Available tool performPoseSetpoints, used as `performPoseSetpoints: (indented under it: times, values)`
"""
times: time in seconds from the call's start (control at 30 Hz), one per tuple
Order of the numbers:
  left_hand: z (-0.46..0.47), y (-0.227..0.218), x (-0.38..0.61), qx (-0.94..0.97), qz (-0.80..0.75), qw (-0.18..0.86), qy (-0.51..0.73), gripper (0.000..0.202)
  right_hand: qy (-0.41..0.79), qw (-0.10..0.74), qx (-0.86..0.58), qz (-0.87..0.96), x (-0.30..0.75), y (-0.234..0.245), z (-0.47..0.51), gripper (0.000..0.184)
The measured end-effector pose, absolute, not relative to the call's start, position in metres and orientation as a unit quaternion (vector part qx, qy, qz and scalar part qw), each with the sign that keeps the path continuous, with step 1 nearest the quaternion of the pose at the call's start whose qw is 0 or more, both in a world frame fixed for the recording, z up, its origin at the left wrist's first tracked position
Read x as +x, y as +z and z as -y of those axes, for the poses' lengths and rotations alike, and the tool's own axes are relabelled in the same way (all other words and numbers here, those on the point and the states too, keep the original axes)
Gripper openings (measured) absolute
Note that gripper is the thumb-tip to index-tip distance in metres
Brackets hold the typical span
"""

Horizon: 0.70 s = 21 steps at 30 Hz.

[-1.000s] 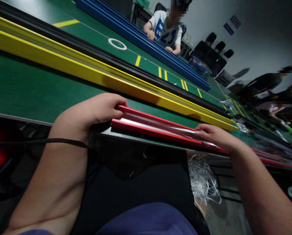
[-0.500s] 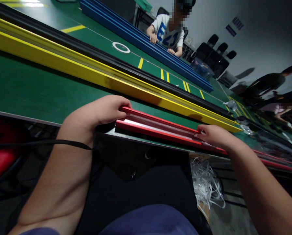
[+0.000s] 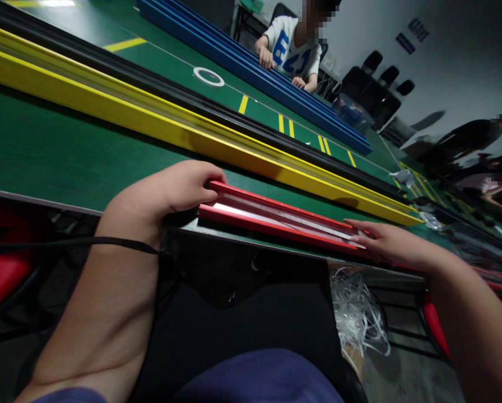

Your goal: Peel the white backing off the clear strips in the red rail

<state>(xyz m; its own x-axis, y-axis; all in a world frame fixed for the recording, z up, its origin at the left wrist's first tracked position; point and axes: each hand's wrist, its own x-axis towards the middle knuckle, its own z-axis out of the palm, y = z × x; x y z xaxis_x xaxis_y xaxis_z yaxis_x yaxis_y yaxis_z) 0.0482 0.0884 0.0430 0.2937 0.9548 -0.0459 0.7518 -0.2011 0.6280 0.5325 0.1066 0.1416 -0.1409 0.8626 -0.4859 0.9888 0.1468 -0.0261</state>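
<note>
Left hand [image 3: 175,187] curled on red rail [image 3: 276,215] | right hand [image 3: 391,243] spread on it | yellow rail [image 3: 192,134] behind

**Bare arms, black front, and a cord across the left!**

Here we go: the left hand [image 3: 179,187] and the right hand [image 3: 391,243] are bare, and so are the forearms behind them. Back from the left fingers [image 3: 211,173], a thin black cord [image 3: 87,244] crosses the left arm [image 3: 102,302]! Below and between the two sets of fingers sits a glossy black apron panel [image 3: 242,319], with a V-shaped seam and small round snaps [image 3: 257,261]. Farther down from the fingers, there's dark navy fabric [image 3: 259,378] at the very bottom of the view.
</note>
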Motion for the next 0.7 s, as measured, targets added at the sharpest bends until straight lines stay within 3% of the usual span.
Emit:
performPoseSetpoints:
  times: [0.13,0.4,0.7]
  values:
    - [-0.09,0.042,0.048,0.751,-0.57,0.285,0.176,0.041,-0.233,0.249,0.661,-0.669,0.528,0.139,-0.109,0.089]
    - [-0.092,0.037,0.046,0.746,-0.574,0.29,0.175,0.041,-0.038,0.329,0.615,-0.715,0.511,0.124,-0.127,0.046]
    - [-0.093,0.034,0.045,0.752,-0.566,0.286,0.18,0.042,0.038,0.397,0.598,-0.696,0.488,0.122,-0.134,0.046]
